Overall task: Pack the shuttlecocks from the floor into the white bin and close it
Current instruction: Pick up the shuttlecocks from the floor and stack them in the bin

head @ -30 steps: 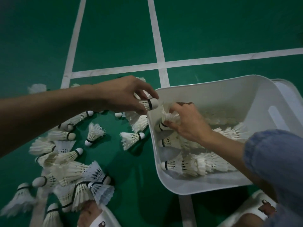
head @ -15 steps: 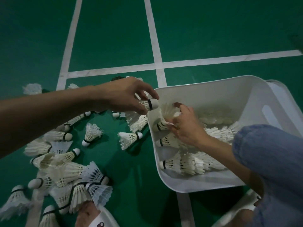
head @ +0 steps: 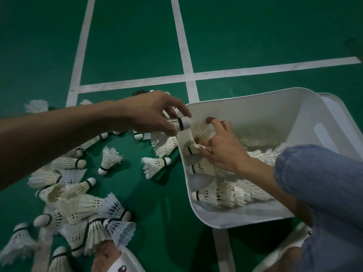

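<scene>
While left hand (head: 149,112) keeps pinching shuttlecock (head: 181,123) at white bin (head: 255,112), right hand (head: 224,152) regrips second shuttlecock (head: 198,132) inside.

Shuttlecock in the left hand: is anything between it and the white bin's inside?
Only the right hand, holding shuttlecocks just inside the white bin, lies right past the held shuttlecock.

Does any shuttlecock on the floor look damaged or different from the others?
Yes. A lone shuttlecock lying on the green floor has ragged, splayed feather tips, so it looks worn. Lower left, a bluish shuttlecock has a netted, plastic-looking skirt, unlike the feathered ones beside it.
</scene>
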Tool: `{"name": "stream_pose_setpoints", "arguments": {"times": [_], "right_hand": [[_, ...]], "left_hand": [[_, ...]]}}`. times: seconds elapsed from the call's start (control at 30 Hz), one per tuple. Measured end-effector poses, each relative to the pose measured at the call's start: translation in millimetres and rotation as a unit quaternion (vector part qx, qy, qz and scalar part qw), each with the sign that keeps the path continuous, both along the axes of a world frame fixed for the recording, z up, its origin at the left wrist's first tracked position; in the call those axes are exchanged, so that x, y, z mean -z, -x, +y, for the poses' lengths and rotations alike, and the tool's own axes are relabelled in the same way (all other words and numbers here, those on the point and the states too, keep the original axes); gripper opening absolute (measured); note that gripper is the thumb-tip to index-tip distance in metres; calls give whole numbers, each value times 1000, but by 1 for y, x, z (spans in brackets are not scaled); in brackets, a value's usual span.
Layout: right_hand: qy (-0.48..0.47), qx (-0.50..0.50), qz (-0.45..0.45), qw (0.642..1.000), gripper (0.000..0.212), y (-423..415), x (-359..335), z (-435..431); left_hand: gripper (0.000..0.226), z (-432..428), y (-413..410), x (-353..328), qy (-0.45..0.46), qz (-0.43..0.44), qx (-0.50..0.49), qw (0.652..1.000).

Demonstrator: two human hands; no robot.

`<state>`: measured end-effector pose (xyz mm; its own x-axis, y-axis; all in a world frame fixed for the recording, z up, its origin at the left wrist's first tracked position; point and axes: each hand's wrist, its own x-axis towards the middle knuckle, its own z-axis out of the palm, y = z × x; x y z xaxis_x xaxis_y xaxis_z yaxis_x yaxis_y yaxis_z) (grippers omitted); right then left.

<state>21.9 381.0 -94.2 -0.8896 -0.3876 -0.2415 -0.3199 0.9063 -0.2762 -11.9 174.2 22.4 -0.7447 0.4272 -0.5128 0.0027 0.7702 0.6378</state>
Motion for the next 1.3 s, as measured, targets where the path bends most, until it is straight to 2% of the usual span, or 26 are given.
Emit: {"name": "stream_pose_setpoints", "arguments": {"times": [0.17,0.27,0.37,0.47,0.57,0.63,0.77,0.97,1.03,1.17,1.3], "right_hand": [[50,2,-2,999,25,3,-2,0],[79,16,-10,997,51,7,-3,-1],[-2,-27,-5,1000,67,8,-3,-1],[-52,-59,13,997,55,11,0,3],[-3,-14,-30,999,48,13,3,6],[25,-2,-15,1000,46,16,2,5],[84,7,-24,996,53,17,-9,-7],[18,-28,-32,999,45,26,-3,-9],[16,-48,-22,998,48,27,-1,-9],[19,-100,9,995,32,24,11,-14],[2,-121,45,992,29,26,18,-12]], "left_hand": [[43,0,0,0,4,2,5,1000],[44,1,0,-1,6,3,9,1000],[43,1,0,-1,6,1,10,1000],[42,2,-1,-1,5,3,9,1000],[40,2,-1,-2,7,7,7,1000],[40,2,0,-2,9,10,8,1000],[42,1,0,-1,7,5,7,1000],[42,2,-1,-1,10,10,9,1000],[42,1,-1,0,11,13,11,1000],[32,1,-2,1,12,23,10,1000],[28,4,-3,1,19,37,23,999]]}}
